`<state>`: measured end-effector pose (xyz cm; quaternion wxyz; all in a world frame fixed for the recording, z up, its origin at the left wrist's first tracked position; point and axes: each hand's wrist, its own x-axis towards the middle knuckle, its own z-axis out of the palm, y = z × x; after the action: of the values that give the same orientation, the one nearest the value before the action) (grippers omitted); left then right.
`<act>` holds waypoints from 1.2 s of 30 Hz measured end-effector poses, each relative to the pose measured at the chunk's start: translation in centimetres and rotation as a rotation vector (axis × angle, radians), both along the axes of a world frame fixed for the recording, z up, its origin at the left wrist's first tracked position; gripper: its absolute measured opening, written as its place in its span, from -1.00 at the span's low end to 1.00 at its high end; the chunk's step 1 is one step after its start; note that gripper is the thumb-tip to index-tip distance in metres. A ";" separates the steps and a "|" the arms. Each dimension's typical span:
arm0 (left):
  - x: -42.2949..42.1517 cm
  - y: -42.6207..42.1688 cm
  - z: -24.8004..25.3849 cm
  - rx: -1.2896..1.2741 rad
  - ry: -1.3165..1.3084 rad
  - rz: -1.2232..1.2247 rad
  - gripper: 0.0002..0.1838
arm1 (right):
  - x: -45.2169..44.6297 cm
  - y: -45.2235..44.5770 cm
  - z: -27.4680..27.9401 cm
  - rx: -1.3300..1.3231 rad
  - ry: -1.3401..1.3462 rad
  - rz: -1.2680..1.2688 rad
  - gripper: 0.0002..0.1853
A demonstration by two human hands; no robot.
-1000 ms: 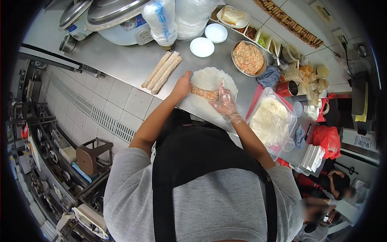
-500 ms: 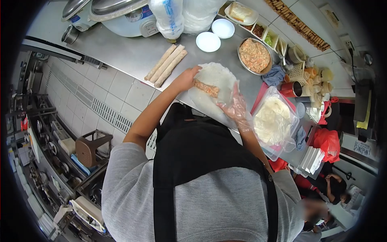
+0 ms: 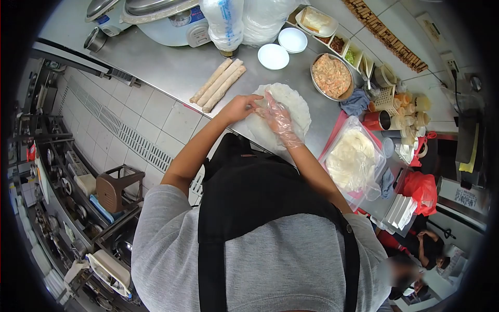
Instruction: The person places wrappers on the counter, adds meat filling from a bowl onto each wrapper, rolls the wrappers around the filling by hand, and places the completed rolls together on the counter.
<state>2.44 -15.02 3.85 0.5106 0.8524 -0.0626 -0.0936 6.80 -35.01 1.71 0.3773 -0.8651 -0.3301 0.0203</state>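
Note:
A thin, round, whitish wrapper sheet lies flat near the counter's front edge. My bare left hand is at its left edge, fingertips closed on the rim. Over the wrapper's left part is my right hand in a clear plastic glove, its fingers bent together on the strip of orange-pink filling, which they mostly hide. Left of the wrapper lie several finished rolls side by side. To the right, a metal bowl holds more of that filling, and a clear tub contains stacked pale wrappers under plastic.
Two white bowls stand behind the wrapper, near large plastic bags. Rice cookers are at the back left. Condiment trays, a blue cloth and bottles line the right. A brown stool stands on the floor.
My right hand has moved left from the wrapper's right edge onto the filling, covering it. The wrapper's right side now lies flat. My left hand stays at the left edge.

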 end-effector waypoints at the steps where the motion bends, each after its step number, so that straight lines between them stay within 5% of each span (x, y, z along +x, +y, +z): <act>1: -0.1 -0.1 0.1 0.001 0.000 0.002 -0.43 | -0.1 0.1 0.5 0.013 0.116 -0.010 -0.25; 5: -0.1 -0.2 -0.1 0.010 -0.021 0.103 -0.23 | 0.3 1.1 0.6 0.043 0.175 0.075 -0.25; 7: 0.1 0.3 -0.7 -0.053 -0.054 0.120 -0.12 | 0.4 1.4 0.9 -0.181 -0.113 0.014 -0.22; 10: 0.4 0.0 -1.9 -0.077 -0.128 0.030 0.04 | -0.2 1.6 1.2 -0.123 -0.128 0.002 -0.16; 17: 0.4 -0.7 -1.8 0.056 -0.109 -0.049 0.11 | -0.5 0.4 -2.2 -0.325 -0.001 0.104 -0.20; 29: 0.6 -0.5 -0.7 0.243 -0.135 -0.115 -0.10 | -0.3 -3.9 -2.3 -0.311 0.069 0.054 -0.09; 36: 0.9 -1.1 -1.2 0.376 -0.327 -0.135 -0.54 | -0.2 -5.0 1.1 -0.199 -0.071 0.030 -0.08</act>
<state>3.30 -16.10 2.66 0.3188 0.9301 -0.1824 0.0014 6.62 -39.99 2.86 0.2773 -0.8934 -0.3524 0.0280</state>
